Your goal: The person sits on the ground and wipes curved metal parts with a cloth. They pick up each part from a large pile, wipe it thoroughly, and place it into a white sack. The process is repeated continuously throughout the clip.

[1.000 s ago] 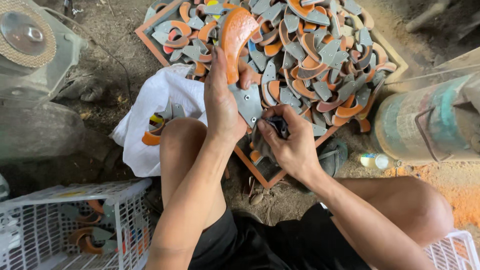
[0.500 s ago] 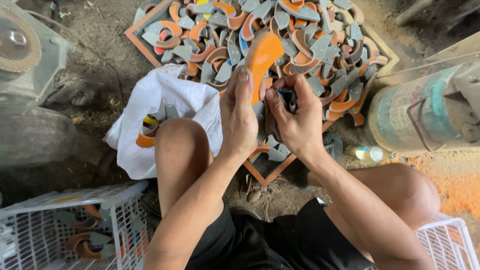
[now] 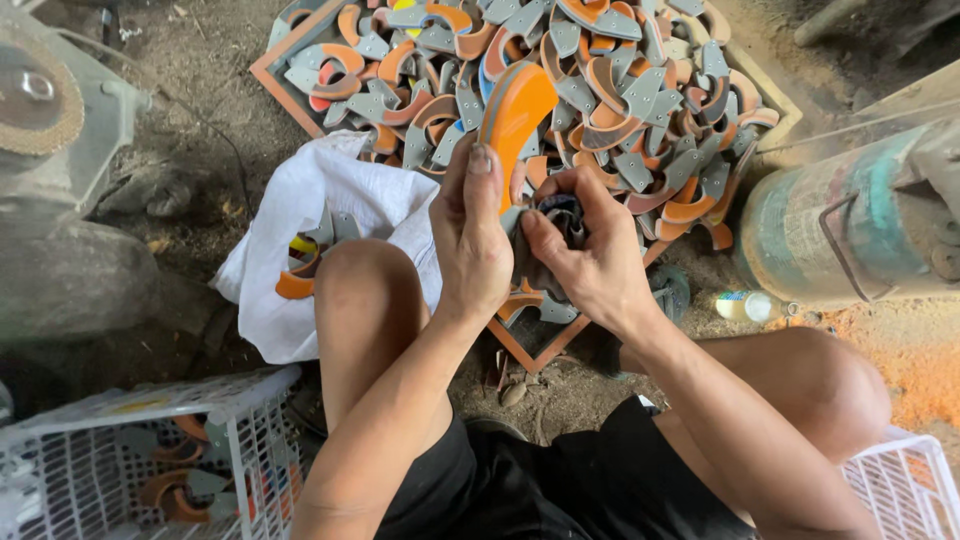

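The left hand (image 3: 478,240) lifts a curved orange-and-grey moulded piece (image 3: 515,110) upright above the wooden tray (image 3: 540,352) heaped with similar parts, fingers clamped on its lower end so its edge faces up. Just beside, the right hand (image 3: 590,255) has fingers closed around a dark rag-like wad (image 3: 560,215), pressed near the piece's base.

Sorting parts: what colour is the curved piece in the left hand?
Orange curved piece, with a blue edge; head view.

a white sack (image 3: 300,215) lies open on the dirt floor (image 3: 190,60) at left, a white plastic basket (image 3: 120,460) sits lower left, a greenish metal drum (image 3: 850,225) stands at right with a small bottle (image 3: 750,305) beside it and orange dust (image 3: 920,365) nearby.
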